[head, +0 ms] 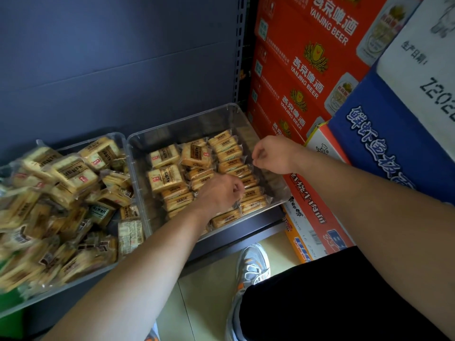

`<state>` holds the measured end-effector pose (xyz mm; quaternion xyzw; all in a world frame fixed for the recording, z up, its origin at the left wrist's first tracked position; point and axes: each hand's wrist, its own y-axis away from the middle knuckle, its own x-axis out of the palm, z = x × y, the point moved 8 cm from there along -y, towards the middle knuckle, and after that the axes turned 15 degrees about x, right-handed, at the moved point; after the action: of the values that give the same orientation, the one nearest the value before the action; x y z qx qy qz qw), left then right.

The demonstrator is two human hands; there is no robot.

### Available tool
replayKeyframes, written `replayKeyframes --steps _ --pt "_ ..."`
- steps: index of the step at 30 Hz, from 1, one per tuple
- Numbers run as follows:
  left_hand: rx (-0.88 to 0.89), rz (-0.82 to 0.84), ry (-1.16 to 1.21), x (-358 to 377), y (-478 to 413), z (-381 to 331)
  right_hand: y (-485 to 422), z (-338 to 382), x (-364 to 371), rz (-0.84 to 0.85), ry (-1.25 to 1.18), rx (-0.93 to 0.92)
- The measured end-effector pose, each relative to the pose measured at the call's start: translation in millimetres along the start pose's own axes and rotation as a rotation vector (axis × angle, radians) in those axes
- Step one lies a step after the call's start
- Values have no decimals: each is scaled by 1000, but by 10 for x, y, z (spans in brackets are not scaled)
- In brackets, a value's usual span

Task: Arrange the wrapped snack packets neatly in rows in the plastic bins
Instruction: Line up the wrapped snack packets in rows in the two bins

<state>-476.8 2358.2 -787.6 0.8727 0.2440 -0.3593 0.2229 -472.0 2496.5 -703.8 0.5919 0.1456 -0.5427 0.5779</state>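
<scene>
In the right bin [182,124], the left hand [220,193] pinches the upright snack packets [229,153], while the right hand [272,155] hovers curled near its wall, grip unclear.

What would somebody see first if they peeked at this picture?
Probably the stack of bright red Yanjing Beer cartons at the upper right. Next, the messy heap of snack packets filling the left plastic bin, beside the right plastic bin where packets stand in neat rows. Two bare arms reach in from below, the left hand among the rows and the right hand at that bin's right edge.
</scene>
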Motion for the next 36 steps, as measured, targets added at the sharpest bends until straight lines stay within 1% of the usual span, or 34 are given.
replayKeyframes --steps 3,5,10,13,16,17,20,23,25,26,28,30,31,32,34,35,36 --pt "39 34 55 -274 128 -47 8 176 -41 -43 13 -30" --pt "27 19 -2 -586 331 0 27 361 -27 -49 30 -73" --pt "-117 -20 -278 -1453 1109 276 -42 881 195 17 109 -163" --pt "-191 -41 -267 -1732 1589 472 -140 1158 327 12 230 -220" --pt "-251 -64 -178 -1898 1931 682 -265 1307 422 -4 302 -210" --pt "-269 -73 -156 -1944 2001 769 -306 1332 463 7 330 -194" --pt "-347 -113 -138 -2078 2214 1035 -299 1505 586 109 347 -201" --pt "-404 -179 -114 -2180 2438 1242 -260 1675 629 120 419 -226" --pt "-406 -224 -92 -2253 2551 1297 -191 1779 631 69 518 -233" --pt "-404 -244 -82 -2290 2591 1314 -145 1862 583 10 517 -243" --pt "-412 -273 -68 -2354 2651 1352 -5 2109 421 -124 391 -295" --pt "-422 -278 -64 -2380 2686 1400 167 2442 344 -189 194 -403" --pt "-429 -280 -68 -2385 2698 1420 247 2621 395 -162 128 -469" --pt "-438 -283 -75 -2389 2712 1437 321 2792 518 -99 109 -535" --pt "-446 -300 -76 -2400 2742 1459 388 3034 859 25 208 -590" --pt "-446 -314 -65 -2407 2765 1480 361 3094 995 28 293 -584" --pt "-444 -324 -50 -2410 2788 1499 306 3129 1075 -4 368 -570"
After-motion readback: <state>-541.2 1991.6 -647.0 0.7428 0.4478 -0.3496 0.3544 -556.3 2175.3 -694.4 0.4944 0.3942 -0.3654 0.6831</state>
